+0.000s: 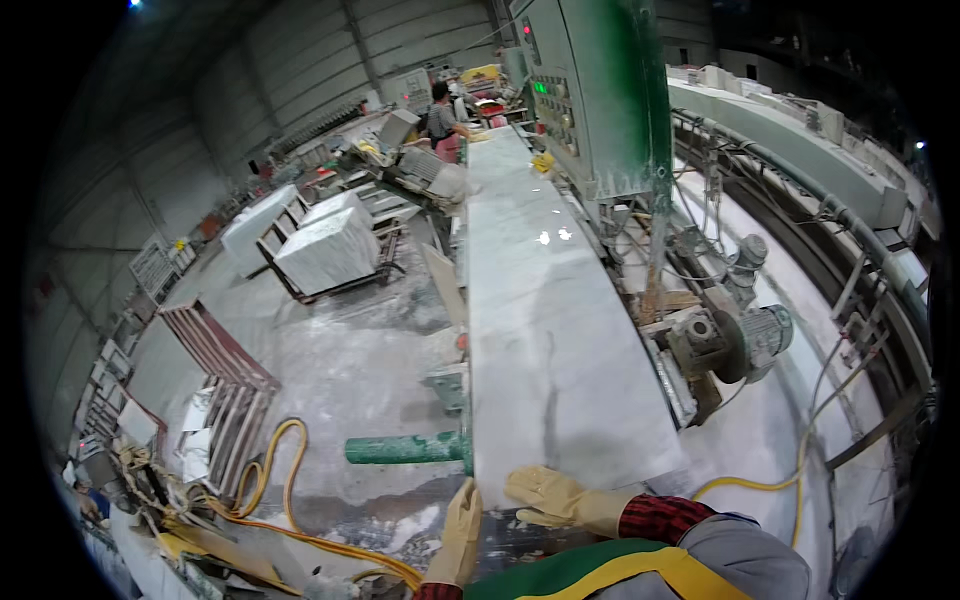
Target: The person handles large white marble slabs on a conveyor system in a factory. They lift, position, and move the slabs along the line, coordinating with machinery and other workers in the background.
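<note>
A long white marble slab [560, 340] with grey veining stretches away from me, its polished face up and catching light. Both my hands wear cream rubber gloves at its near end. My right hand [553, 497] rests by the near edge with its fingers stretched out toward the left. At the near left corner, my left hand [459, 530] points forward with fingers extended, close to or touching the slab's side; exact contact is hard to make out. Neither hand is wrapped round anything. The green apron [560, 572] with a yellow border covers my front.
A green pipe [400, 449] juts out left of the slab. Yellow hoses [290, 470] lie on the floor. Motors [735, 340] and a green control cabinet [600, 100] line the right side. Marble blocks [330, 245] sit on racks at left. Another person [442, 122] stands at the far end.
</note>
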`<state>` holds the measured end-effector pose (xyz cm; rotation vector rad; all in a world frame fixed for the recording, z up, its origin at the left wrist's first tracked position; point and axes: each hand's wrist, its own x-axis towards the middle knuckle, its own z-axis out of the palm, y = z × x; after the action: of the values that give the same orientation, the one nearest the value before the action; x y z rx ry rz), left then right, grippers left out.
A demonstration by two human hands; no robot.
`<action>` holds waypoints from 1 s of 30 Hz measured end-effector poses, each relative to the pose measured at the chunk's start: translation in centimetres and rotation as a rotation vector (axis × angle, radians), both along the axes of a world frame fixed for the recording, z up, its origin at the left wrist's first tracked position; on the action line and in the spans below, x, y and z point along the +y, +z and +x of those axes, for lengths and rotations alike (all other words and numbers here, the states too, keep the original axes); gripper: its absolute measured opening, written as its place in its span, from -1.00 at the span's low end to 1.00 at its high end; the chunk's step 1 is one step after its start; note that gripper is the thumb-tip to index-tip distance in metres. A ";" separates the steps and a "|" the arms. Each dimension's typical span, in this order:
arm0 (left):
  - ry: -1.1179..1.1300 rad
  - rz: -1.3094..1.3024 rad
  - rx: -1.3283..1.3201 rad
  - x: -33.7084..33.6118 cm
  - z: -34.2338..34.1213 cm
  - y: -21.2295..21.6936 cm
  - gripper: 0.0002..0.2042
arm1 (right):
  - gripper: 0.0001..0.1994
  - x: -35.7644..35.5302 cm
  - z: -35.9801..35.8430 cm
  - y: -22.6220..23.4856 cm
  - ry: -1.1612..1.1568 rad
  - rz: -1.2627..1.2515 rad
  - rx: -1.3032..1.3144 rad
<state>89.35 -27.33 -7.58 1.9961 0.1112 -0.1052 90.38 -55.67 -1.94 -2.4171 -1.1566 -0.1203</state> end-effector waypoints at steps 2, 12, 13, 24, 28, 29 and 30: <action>0.131 -0.424 0.233 -0.2 -0.7 1.0 -0.39 | -0.40 2.7 0.6 -2.1 -0.025 0.094 -0.042; 0.417 -0.665 0.318 -1.2 -1.8 2.7 -0.44 | -0.66 1.5 0.1 -0.8 -0.070 0.083 -0.155; 0.413 -0.653 0.324 -1.1 -1.7 2.5 -0.43 | -0.67 0.3 -0.1 -1.6 -0.108 0.109 -0.175; 0.378 -0.654 0.358 -1.8 -1.5 4.4 -0.45 | -0.74 -15.6 -6.0 1.4 -0.526 -0.047 -0.297; 0.363 -0.673 0.360 -2.1 -1.5 5.2 -0.46 | -0.83 -19.6 -7.2 0.1 -0.697 -0.020 -0.439; 0.355 -0.686 0.345 -1.7 -1.5 5.0 -0.46 | -0.86 -19.8 -7.3 0.4 -0.732 -0.010 -0.466; 0.346 -0.687 0.349 -1.5 -1.4 4.8 -0.47 | -0.88 -19.8 -7.4 0.7 -0.744 -0.009 -0.443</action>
<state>87.94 -28.81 -2.81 1.2365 0.5641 -0.2335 82.99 -75.44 -1.21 -2.7819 -0.3371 -0.9123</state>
